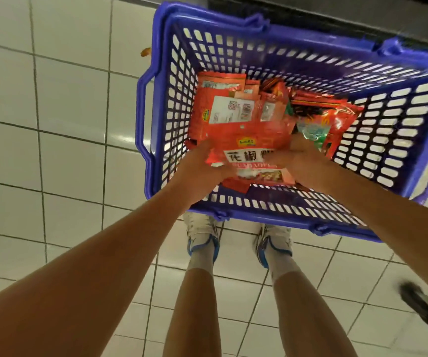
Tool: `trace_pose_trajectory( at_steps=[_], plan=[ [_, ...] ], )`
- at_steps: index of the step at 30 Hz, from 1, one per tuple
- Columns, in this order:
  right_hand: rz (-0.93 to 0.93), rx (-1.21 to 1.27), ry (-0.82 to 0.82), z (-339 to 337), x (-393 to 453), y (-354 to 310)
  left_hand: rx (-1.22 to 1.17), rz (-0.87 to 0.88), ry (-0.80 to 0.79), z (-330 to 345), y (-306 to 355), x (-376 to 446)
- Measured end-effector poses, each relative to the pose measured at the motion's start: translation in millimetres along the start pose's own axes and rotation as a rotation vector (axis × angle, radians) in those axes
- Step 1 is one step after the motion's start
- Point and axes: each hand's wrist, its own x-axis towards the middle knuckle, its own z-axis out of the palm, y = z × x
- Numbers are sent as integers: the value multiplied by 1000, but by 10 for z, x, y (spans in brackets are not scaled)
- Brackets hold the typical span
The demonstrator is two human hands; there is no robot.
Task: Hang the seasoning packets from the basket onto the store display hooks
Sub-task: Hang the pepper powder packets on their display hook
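Nearest, the left hand (204, 164) and the right hand (294, 161) reach down into the blue basket (156, 109) on the tiled floor (66, 99), each gripping one side of a single red seasoning packet (254, 148) held between them, both equally near it. The packet lies flat, its long axis running away from the person and its punched hang hole at the far end. Beyond it lies a loose heap of more seasoning packets (310, 112), perhaps ten, too overlapped to count; no display hooks are in view.
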Motion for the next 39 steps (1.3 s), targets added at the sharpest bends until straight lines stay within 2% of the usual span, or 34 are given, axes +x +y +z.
trace_pose_trajectory(
  at_steps=[2,4,5,6,8,9,11,15,20,22,26,28,30,32,35,37,39],
  plan=[
    [51,181,-68,72,-47,-74,-167,14,-15,-6,59,-46],
    [76,175,-29,104,-7,-135,-263,2,83,-30,67,-82],
    [58,76,15,101,49,-138,-251,-2,157,-40,54,-97],
    [20,-134,86,100,121,-138,-210,8,228,-49,35,-109],
    [-101,-695,221,111,342,-108,-107,76,346,-74,-18,-122],
    [-168,-913,254,144,473,-75,-67,120,396,-91,-49,-125],
    [-257,-1169,220,276,738,22,-22,196,462,-127,-101,-133],
    [-205,-1439,136,585,1103,297,18,233,502,-179,-206,-73],
    [-266,-1533,257,511,905,543,-134,163,426,-214,-147,-127],
    [-208,-1368,311,347,735,543,-186,132,379,-231,-96,-227],
    [55,-463,526,-39,270,236,-364,69,295,-299,17,-524],
    [131,45,509,-140,-64,-22,-497,1,255,-316,99,-690],
    [137,383,397,-142,-463,-301,-601,-35,205,-325,217,-861],
    [107,548,247,-112,-841,-540,-677,-25,143,-326,387,-1048],
    [39,649,78,-46,-1339,-883,-735,14,78,-387,708,-1369],
    [-24,617,20,31,-1657,-1143,-728,42,63,-472,929,-1610],
    [-98,544,30,120,-1986,-1452,-713,78,47,-581,1182,-1876]
  ],
)
